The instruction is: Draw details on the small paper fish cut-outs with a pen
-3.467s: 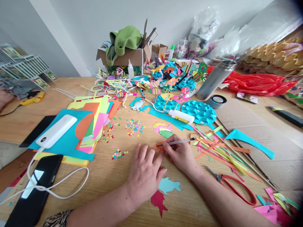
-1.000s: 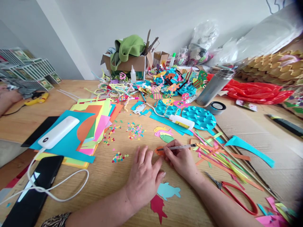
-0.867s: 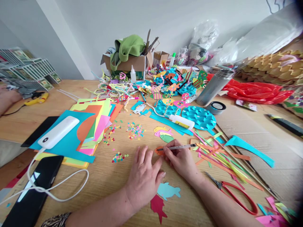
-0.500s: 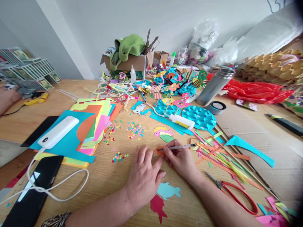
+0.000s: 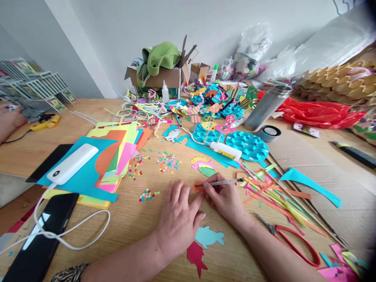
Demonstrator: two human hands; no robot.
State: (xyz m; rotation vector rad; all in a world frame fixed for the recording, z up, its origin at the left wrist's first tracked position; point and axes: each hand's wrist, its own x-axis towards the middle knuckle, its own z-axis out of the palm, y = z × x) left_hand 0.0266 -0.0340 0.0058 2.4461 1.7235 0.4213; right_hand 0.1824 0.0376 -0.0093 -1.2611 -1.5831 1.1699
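My right hand (image 5: 225,199) is closed in a writing grip on a thin clear pen (image 5: 223,182), whose tip rests on a small orange paper fish (image 5: 197,188) on the wooden table (image 5: 135,223). My left hand (image 5: 178,218) lies flat beside it with fingers spread, fingertips pressing the near edge of the orange fish. A light blue paper fish (image 5: 209,237) and a red paper fish (image 5: 196,257) lie just under my wrists. Three more small fish, yellow, pink and green (image 5: 202,166), sit a little beyond the pen.
Red-handled scissors (image 5: 289,236) and coloured paper strips (image 5: 270,192) lie to the right. A glue bottle (image 5: 225,150), a stack of coloured paper (image 5: 111,156), a white power bank (image 5: 72,163), a phone (image 5: 44,235) and confetti piles (image 5: 167,161) surround me. Another person's hand (image 5: 8,121) shows at far left.
Nearly nothing has changed: both hands stay on the orange fish with the pen tip on it. The camera view tilted slightly since the earliest frame.
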